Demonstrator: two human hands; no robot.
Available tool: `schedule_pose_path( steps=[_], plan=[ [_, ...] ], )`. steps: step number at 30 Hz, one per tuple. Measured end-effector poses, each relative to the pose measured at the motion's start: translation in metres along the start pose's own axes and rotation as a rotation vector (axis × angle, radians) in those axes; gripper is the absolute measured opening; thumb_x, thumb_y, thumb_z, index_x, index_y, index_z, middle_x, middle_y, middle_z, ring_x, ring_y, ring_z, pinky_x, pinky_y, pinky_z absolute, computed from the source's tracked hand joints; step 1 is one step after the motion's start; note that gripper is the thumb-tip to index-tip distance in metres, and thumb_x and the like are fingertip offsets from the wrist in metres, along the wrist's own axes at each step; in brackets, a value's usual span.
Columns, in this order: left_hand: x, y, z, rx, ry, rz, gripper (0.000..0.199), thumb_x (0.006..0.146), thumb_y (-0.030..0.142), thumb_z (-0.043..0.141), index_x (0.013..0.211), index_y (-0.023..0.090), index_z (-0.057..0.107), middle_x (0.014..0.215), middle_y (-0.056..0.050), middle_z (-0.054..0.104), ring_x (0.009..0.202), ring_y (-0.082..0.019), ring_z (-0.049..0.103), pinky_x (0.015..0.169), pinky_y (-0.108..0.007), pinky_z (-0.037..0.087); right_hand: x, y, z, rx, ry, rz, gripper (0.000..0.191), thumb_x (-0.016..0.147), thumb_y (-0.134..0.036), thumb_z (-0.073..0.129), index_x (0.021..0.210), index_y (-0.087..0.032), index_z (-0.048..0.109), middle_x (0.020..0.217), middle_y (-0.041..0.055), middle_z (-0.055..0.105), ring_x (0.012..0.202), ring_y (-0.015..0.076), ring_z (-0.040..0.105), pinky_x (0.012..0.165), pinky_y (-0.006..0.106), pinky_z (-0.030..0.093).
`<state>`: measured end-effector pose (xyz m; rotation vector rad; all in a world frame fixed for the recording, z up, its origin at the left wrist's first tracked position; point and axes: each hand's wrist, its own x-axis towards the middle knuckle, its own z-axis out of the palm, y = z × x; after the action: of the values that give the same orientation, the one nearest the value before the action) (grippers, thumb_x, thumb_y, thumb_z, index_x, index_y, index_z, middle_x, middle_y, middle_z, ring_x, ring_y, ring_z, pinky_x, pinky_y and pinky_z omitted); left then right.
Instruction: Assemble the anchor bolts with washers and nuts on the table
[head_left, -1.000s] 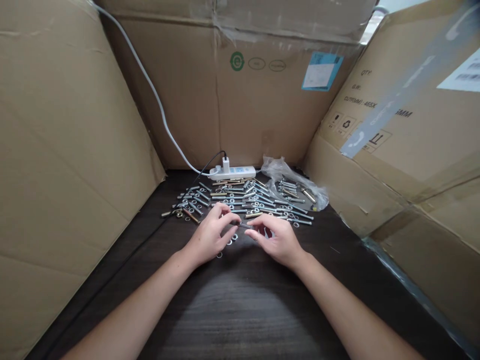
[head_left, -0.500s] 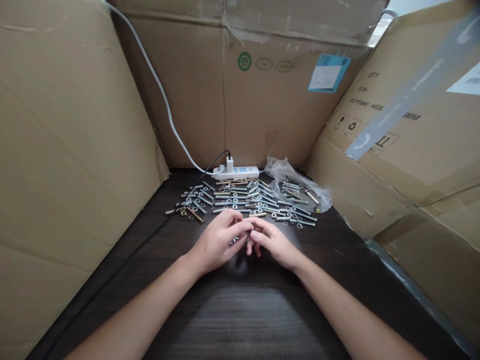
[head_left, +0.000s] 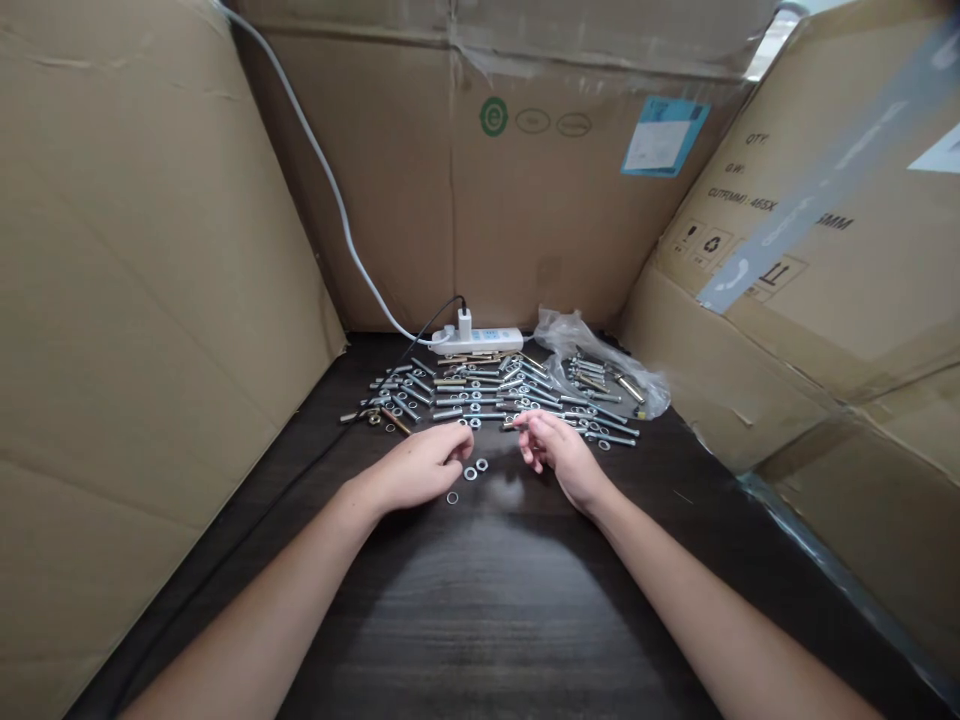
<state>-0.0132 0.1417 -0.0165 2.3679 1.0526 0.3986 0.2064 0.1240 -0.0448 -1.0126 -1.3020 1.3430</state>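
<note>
My left hand (head_left: 431,460) is low over the dark table, its fingers curled in. The fingertips are partly hidden, and I cannot make out anything in them. Just right of it lie a hex nut (head_left: 482,464), a washer (head_left: 470,473) and a thin ring (head_left: 452,497). Apart from it, my right hand (head_left: 559,450) hovers at the near edge of the hardware, with fingers loosely bent and spread. Its index fingertip overlaps the end of a bolt (head_left: 508,427); whether it touches is unclear. Several long bolts (head_left: 480,402) lie in rows beyond both hands, with nuts and washers among them.
A white power strip (head_left: 480,342) with a plug and a black cable (head_left: 300,465) is behind the bolts. A clear plastic bag (head_left: 652,392) lies at the back right. Cardboard boxes (head_left: 375,180) wall in the table (head_left: 465,620) on the left, back and right.
My hands were together over the small parts. They have moved apart, the left leftward and the right rightward and slightly away, uncovering the nut, washer and ring. The view has shifted slightly.
</note>
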Motion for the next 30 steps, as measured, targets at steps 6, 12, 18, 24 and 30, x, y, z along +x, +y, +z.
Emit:
schedule_pose_path(
  steps=[6, 12, 18, 24, 30],
  plan=[
    [-0.007, -0.001, -0.002, 0.071, -0.146, -0.035, 0.029, 0.066, 0.012, 0.051, 0.093, 0.022, 0.049, 0.095, -0.002, 0.051, 0.087, -0.019, 0.047, 0.076, -0.029, 0.040, 0.002, 0.004, -0.001, 0.073, 0.052, 0.005, 0.040, 0.085, -0.056, 0.043, 0.090, -0.019, 0.055, 0.067, -0.0021, 0.047, 0.052, 0.0093, 0.046, 0.043, 0.019, 0.032],
    [-0.007, -0.001, 0.009, 0.122, -0.072, -0.029, 0.016, 0.079, 0.021, 0.051, 0.095, 0.022, 0.049, 0.096, -0.003, 0.052, 0.090, -0.020, 0.047, 0.079, -0.031, 0.038, 0.001, 0.003, 0.000, 0.076, 0.043, 0.012, 0.045, 0.085, -0.060, 0.039, 0.087, -0.019, 0.055, 0.064, -0.0021, 0.047, 0.051, 0.0097, 0.045, 0.043, 0.019, 0.031],
    [-0.002, -0.001, 0.015, 0.155, 0.008, -0.001, 0.008, 0.087, 0.025, 0.045, 0.092, 0.022, 0.051, 0.091, -0.002, 0.053, 0.087, -0.019, 0.048, 0.075, -0.030, 0.038, 0.000, 0.002, -0.001, 0.034, 0.027, 0.028, 0.049, 0.086, -0.063, 0.033, 0.084, -0.019, 0.055, 0.060, -0.0015, 0.047, 0.050, 0.0107, 0.045, 0.044, 0.021, 0.032],
    [0.000, -0.001, 0.016, 0.148, 0.016, 0.002, 0.011, 0.089, 0.022, 0.041, 0.091, 0.021, 0.052, 0.090, -0.002, 0.055, 0.086, -0.018, 0.049, 0.075, -0.030, 0.039, -0.001, 0.000, 0.002, -0.027, -0.002, 0.020, 0.049, 0.087, -0.060, 0.032, 0.081, -0.017, 0.055, 0.058, -0.0013, 0.048, 0.049, 0.0105, 0.045, 0.044, 0.021, 0.031],
    [-0.001, -0.001, 0.016, 0.166, 0.017, 0.032, 0.010, 0.085, 0.020, 0.045, 0.093, 0.021, 0.052, 0.090, -0.003, 0.055, 0.086, -0.019, 0.049, 0.073, -0.030, 0.039, -0.002, 0.003, 0.002, -0.160, -0.059, 0.014, 0.048, 0.089, -0.057, 0.031, 0.083, -0.016, 0.056, 0.060, -0.0010, 0.049, 0.051, 0.0102, 0.044, 0.046, 0.021, 0.032]
  ],
)
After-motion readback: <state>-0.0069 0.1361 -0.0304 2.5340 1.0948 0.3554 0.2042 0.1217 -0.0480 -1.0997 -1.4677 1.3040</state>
